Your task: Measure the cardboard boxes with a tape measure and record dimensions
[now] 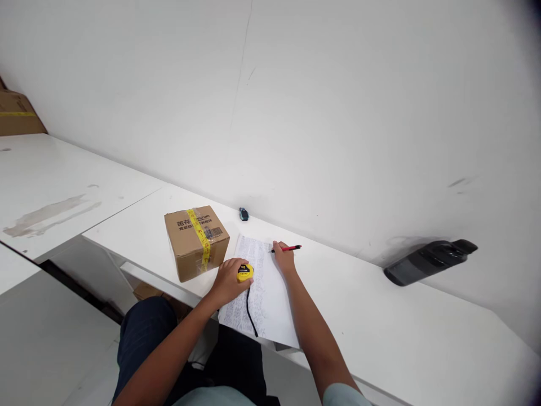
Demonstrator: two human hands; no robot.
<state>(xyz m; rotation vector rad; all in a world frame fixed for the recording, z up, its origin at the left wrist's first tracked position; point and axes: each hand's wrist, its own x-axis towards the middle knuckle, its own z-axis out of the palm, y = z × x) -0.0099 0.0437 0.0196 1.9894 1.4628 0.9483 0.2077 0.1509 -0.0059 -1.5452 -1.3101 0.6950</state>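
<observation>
So there's a long white tabletop (pixel 380 338) running along a plain white wall (pixel 338 101), and everything sits on that. Biggest thing on it is a brown cardboard box with a strip of yellow tape over the top (pixel 196 241), standing near the front edge. Just right of the box lies a white sheet of paper covered in rows of small handwriting (pixel 265 299), its near end hanging a bit over the table edge. Further right, well apart, a black handheld device (pixel 429 260) lies by the wall.

The left hand (pixel 228 283) is wrapped around a small yellow tape measure (pixel 244 272), which rests on the paper right beside the box, with its black strap (pixel 250 313) trailing back across the sheet. The right hand (pixel 283 258) pinches a red pen (pixel 287 248) at the top of the paper. A small blue object (pixel 244 213) sits against the wall behind.
</observation>
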